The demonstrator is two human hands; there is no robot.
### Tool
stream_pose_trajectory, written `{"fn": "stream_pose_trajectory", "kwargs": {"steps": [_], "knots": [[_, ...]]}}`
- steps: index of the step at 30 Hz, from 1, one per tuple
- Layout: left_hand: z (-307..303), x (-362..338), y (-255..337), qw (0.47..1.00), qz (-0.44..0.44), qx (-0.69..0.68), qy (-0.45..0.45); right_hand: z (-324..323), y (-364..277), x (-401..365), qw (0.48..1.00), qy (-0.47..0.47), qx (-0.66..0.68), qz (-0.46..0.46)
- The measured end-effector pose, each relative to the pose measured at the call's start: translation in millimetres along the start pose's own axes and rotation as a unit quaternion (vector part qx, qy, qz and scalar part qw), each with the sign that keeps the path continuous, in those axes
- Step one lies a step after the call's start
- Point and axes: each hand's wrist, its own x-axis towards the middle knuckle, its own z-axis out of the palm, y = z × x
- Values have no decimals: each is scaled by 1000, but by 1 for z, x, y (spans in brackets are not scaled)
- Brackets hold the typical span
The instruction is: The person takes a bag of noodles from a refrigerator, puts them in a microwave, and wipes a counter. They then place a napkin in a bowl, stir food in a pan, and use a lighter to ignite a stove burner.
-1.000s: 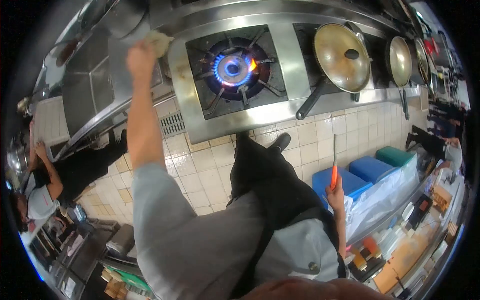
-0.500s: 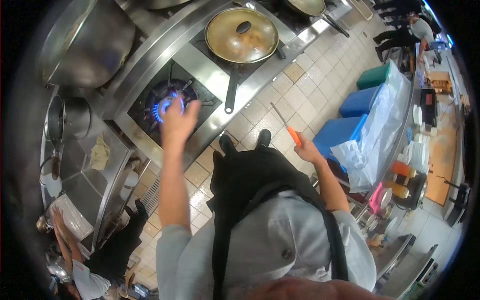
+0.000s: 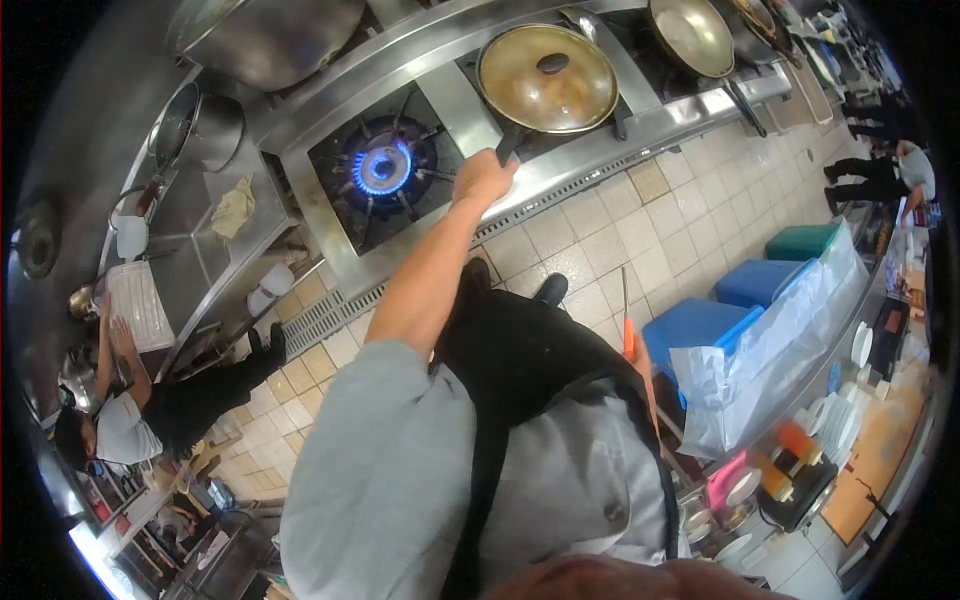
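Note:
My left hand (image 3: 485, 180) is closed around the black handle of a frying pan (image 3: 510, 146). A domed, see-through lid (image 3: 585, 85) with a dark knob covers the pan, with brownish food blurred beneath it. Left of that hand, a gas burner (image 3: 382, 168) burns with a ring of blue flame and no pot on it. Down by my right side, my right hand (image 3: 640, 357) grips an orange-handled lighter (image 3: 629, 338) with a long, thin metal stem pointing away from me. The apron partly hides this hand.
Another pan (image 3: 692, 38) sits farther right along the stove (image 3: 460, 110). A large metal pot (image 3: 270, 45) stands at the back left. Blue bins (image 3: 690, 325) with plastic sheeting stand right. A co-worker (image 3: 130, 420) reaches over a white tray (image 3: 140, 305) at left.
My left hand has moved right from above the lit burner and taken hold of the pan's handle. My right hand, with the lighter, has come in closer to my body. The view has shifted.

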Motion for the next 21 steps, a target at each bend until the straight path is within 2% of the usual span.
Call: {"fn": "stream_pose_trajectory", "kwargs": {"steps": [1, 3, 8, 10, 11, 13, 14, 17, 21], "knots": [[2, -3, -8, 1000, 7, -3, 8, 0, 29, 9, 999, 21, 24, -23], [6, -5, -21, 1000, 10, 1, 21, -3, 44, 14, 997, 42, 53, -43], [-15, -40, -48, 998, -6, -20, 52, -12, 25, 31, 997, 40, -29, -56], [-23, -55, -67, 991, 12, -13, 131, -20, -29, 23, 996, 22, -45, -71], [-25, -60, -78, 991, 8, -11, 135, -23, -51, 21, 995, 9, -59, -83], [-29, -71, -103, 979, 4, 26, 203, -23, -51, 35, 994, 1, -57, -96], [-35, -78, -111, 978, -1, 27, 206, -23, -49, 42, 993, 0, -56, -105], [-43, -101, -132, 979, -59, -25, 192, -31, -38, 66, 987, -45, -69, -141], [-50, -136, -139, 963, -115, -37, 241, -47, -16, 90, 980, -62, -95, -161]]}}
